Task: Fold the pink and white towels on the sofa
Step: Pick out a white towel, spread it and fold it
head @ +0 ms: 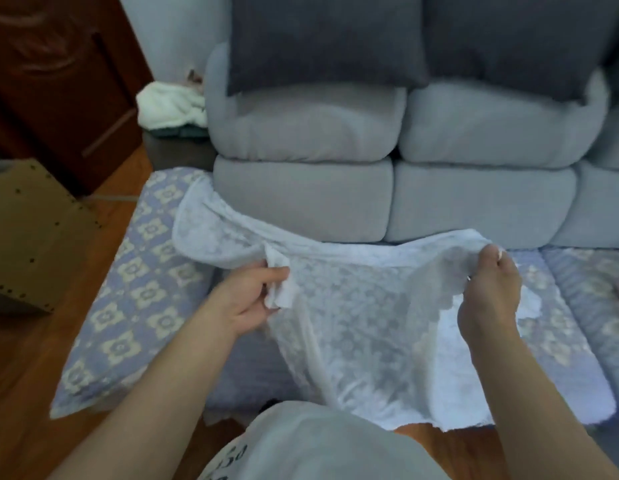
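Since thin white lacy towel (353, 306) looks light n floppy, pinching top edge w/ left hand (247, 299) & right hand (491, 292), best grip corners.

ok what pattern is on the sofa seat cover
Cream flower-like motifs on blue-lavender seat cover, clearest in the head view.

Both bare forearms reach forward from the bottom of the view. Left hand (247, 299) has its fingers curled, pinching a bunched edge of the white towel (363, 323). Right hand (488, 292) is raised slightly higher, fingertips pinching another edge.
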Motion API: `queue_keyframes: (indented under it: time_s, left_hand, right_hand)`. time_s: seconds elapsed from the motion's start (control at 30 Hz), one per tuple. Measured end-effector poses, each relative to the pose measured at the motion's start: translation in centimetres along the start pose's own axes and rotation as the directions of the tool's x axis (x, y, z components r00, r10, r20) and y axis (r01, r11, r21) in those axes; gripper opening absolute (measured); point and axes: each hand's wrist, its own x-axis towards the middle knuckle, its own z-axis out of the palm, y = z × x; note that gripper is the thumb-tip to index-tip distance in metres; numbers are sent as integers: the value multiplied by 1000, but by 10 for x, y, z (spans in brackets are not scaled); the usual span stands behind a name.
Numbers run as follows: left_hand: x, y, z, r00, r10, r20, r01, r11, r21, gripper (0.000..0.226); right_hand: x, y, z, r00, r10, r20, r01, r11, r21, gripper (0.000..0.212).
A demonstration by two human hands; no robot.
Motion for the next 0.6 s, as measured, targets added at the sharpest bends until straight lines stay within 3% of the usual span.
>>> queue_keyframes:
  time_s: [0.23, 0.3, 0.37, 0.47, 0.6]
  left_hand:
    - [-1, -7, 151, 976, 194, 100, -197, 980, 17, 16]
    - [0, -18, 175, 967, 252, 28, -253, 959, 128, 24]
    - [4, -35, 191, 961, 271, -56, -253, 941, 225, 39]
    - [10, -58, 194, 981, 142, -130, -113, 973, 203, 52]
    - [19, -75, 171, 997, 7, -81, 7, 985, 171, 40]
  right_hand:
    - [58, -88, -54, 935, -353, -42, 355, 930, 97, 38]
    - [56, -88, -55, 913, -407, 26, 405, 912, 67, 38]
    - [49, -72, -49, 918, -379, 115, 377, 925, 33, 36]
    - [30, -34, -36, 947, -243, 210, 254, 967, -26, 37]
    - [12, 9, -29, 949, -119, 292, 150, 985, -86, 41]
